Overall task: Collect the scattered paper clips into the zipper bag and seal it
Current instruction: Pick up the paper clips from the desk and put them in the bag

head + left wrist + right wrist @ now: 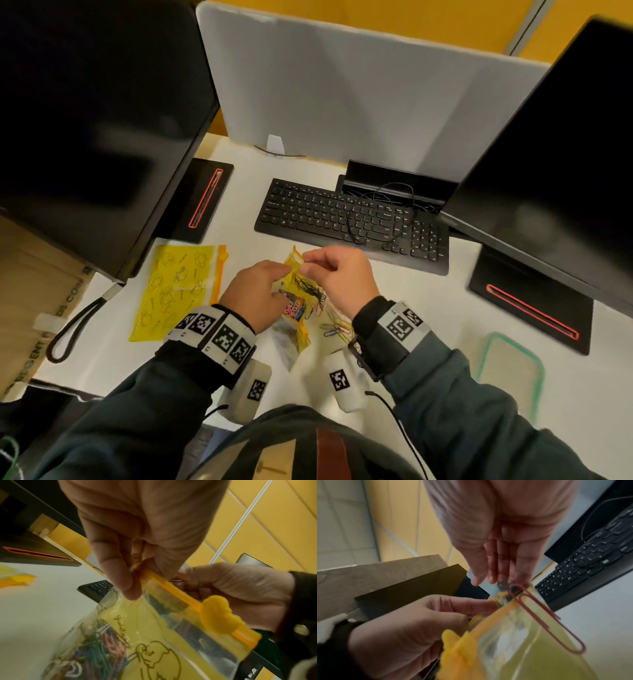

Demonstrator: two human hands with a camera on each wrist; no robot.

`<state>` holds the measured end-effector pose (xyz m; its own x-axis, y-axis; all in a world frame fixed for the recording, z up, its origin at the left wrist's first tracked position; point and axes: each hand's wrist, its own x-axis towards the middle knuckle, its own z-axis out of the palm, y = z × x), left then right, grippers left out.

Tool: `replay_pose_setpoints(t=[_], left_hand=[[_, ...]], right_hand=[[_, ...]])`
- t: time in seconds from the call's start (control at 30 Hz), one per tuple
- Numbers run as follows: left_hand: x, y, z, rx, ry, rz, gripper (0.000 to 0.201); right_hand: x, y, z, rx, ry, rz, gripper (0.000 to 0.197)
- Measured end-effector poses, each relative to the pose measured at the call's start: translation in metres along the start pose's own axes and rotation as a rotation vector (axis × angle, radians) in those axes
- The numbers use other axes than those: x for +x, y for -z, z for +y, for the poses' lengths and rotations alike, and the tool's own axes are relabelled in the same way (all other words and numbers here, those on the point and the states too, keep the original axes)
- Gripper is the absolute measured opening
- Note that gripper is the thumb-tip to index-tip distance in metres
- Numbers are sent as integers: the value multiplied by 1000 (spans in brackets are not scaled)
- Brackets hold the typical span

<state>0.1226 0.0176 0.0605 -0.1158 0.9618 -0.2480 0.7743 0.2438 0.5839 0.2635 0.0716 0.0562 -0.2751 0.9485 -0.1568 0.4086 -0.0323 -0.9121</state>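
The yellow zipper bag [295,310] with duck drawings hangs upright over the desk and holds several coloured paper clips [96,651]. My left hand [284,270] pinches the bag's orange zip strip [171,588] at its far end. The yellow duck-shaped slider [219,615] sits toward the near end of the strip. My right hand [305,263] pinches a red paper clip [544,618] by its top, and the clip hangs at the bag's mouth. I cannot tell whether it is inside. Several loose clips [337,327] lie on the desk under my right wrist.
A second yellow zipper bag [174,291] lies flat on the left. A black keyboard [349,219] with a cable across it sits just behind my hands. Monitor bases [534,308] stand at both sides. A green-rimmed clear lid [513,373] lies at the right.
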Motion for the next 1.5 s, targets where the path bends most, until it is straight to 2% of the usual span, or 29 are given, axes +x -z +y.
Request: replay_pose_setpoints(t=[0.07, 0.13, 0.17, 0.27, 0.33, 0.43, 0.5, 0.63, 0.7, 0.87, 0.97, 1.17, 1.23, 1.33, 1.43, 1.5], left_hand=[[0, 2, -1, 0, 6, 5, 51], [-1, 3, -3, -12, 19, 7, 51], [-1, 4, -5, -21, 27, 9, 51], [-3, 8, -7, -34, 44, 5, 50], [-3, 9, -7, -27, 40, 4, 50], [-3, 9, -7, -37, 43, 6, 50], [-2, 9, -8, -41, 47, 5, 50], [-3, 14, -10, -62, 74, 25, 50], [-2, 17, -12, -61, 84, 32, 50], [-1, 21, -17, -80, 116, 47, 50], [-3, 20, -16, -86, 110, 52, 49], [-2, 12, -11, -74, 63, 1, 50], [-1, 11, -10, -74, 57, -8, 51], [0, 10, -10, -72, 66, -17, 53], [1, 9, -9, -60, 67, -27, 55], [2, 9, -8, -60, 69, -30, 56]], right_hand=[[0, 11, 8, -53, 38, 105, 16], [1, 27, 28, -200, 2, 166, 22], [2, 34, 43, -327, -50, 127, 28], [-7, 39, 86, -674, -176, -186, 63], [-15, 33, 100, -738, -154, -321, 83], [-19, 25, 102, -825, -143, -405, 100], [-19, 22, 97, -889, -144, -419, 93], [-21, 19, 100, -883, -9, -298, 45], [-23, 21, 102, -875, 17, -275, 35], [-26, 19, 102, -911, 20, -251, 29], [-23, 17, 99, -845, -49, -209, 27], [-12, 35, 93, -505, -271, -106, 22], [-12, 48, 78, -341, -308, -39, 29], [-9, 59, 42, -98, -237, 35, 27], [-3, 50, 4, 98, -82, 7, 21], [0, 35, -13, 125, -16, -37, 20]])
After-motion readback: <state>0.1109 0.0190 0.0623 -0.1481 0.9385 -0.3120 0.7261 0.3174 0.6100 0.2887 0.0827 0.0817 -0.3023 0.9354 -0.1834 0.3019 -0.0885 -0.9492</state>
